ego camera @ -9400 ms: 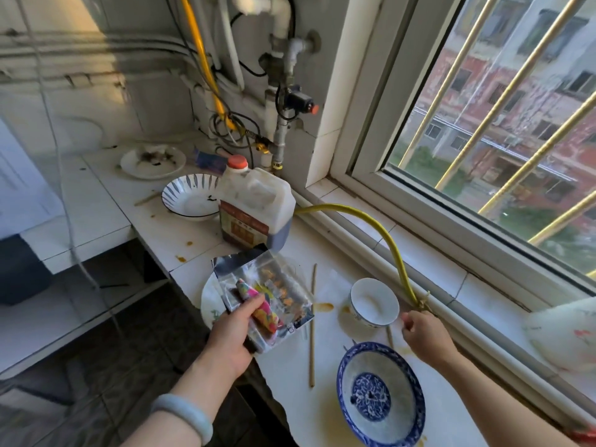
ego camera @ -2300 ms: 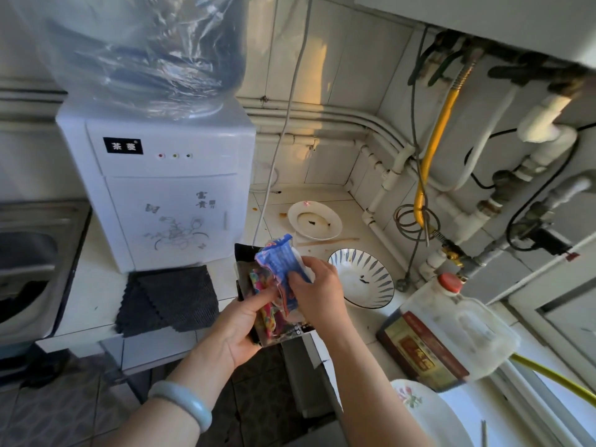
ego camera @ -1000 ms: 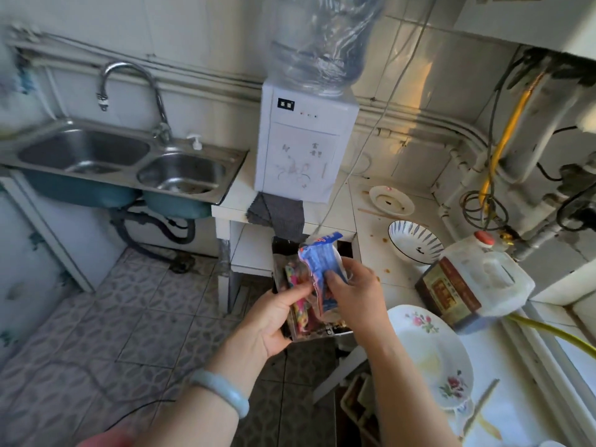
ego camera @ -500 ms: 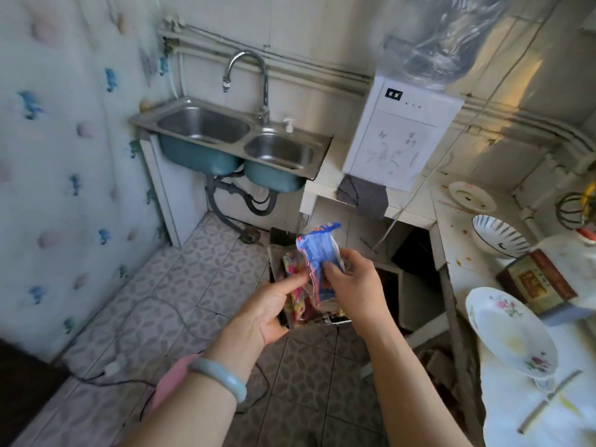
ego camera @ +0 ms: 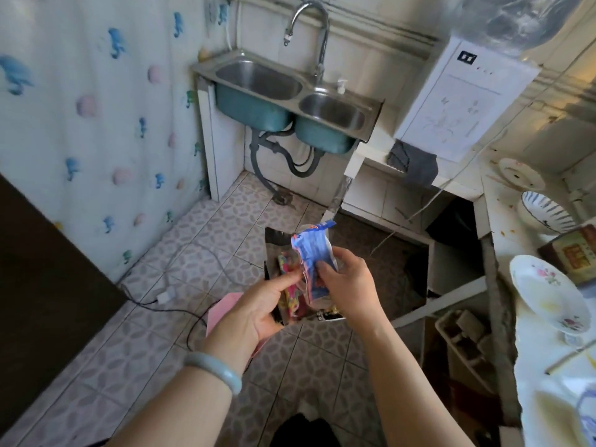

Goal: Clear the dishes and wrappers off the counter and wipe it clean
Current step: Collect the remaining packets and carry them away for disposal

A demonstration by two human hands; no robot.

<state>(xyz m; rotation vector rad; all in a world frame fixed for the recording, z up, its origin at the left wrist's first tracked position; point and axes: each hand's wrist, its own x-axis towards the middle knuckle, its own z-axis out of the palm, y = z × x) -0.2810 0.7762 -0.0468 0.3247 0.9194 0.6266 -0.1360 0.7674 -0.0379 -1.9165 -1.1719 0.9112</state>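
Both forearms reached forward over the tiled floor [ego camera: 206,253]. The left hand [ego camera: 258,308], palm up, cupped a glossy dark-backed packet [ego camera: 290,300] with the thumb pressed on it. The right hand [ego camera: 348,291] fingers pinched a crinkled blue wrapper [ego camera: 311,253] against it. At 3 o'clock, a floral plate [ego camera: 545,291] and a ribbed bowl [ego camera: 545,211] lay on the stained tabletop [ego camera: 503,221].

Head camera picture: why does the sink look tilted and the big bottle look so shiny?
Head view: the wide lens tilts and bends edges, so the sink leans; the plastic bottle catches bright glare; the counter at lower right looks washed-out and blurry.
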